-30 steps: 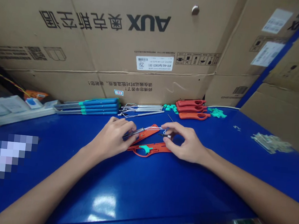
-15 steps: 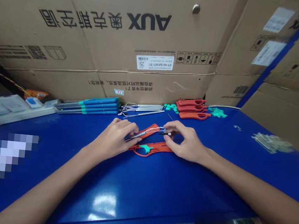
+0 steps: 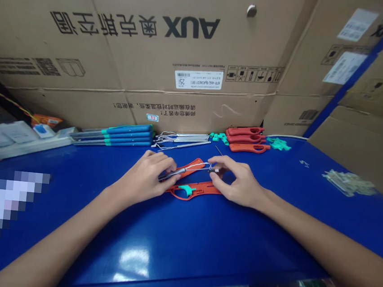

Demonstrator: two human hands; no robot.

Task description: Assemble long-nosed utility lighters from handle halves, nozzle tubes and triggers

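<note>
My left hand [image 3: 153, 172] is closed on a thin silver metal tube [image 3: 176, 173] pointing up to the right. From the tube's end a white wire [image 3: 194, 164] runs toward my right hand [image 3: 233, 178], whose thumb and forefinger pinch a small black piece with a white tip [image 3: 213, 170]. Beneath the tube an orange half-shell [image 3: 196, 165] shows in part. A second orange half-shell [image 3: 203, 189] with a finger loop lies nearer me, a turquoise trigger [image 3: 186, 189] set in it. My hands cover parts of both shells.
Along the back are blue-handled lighter-like rods [image 3: 127, 135], several silver tubes with wires [image 3: 192, 138], turquoise bits [image 3: 219, 137] and stacked orange-red shells [image 3: 246, 139]. Turquoise triggers [image 3: 279, 144] and pale clear parts [image 3: 348, 183] lie right. A power strip [image 3: 25, 139] is left; cardboard [image 3: 135, 57] walls the back.
The black piece at my right fingertips has tilted and shows less than before. The tube in my left hand has shifted very slightly; the shells lie as they did.
</note>
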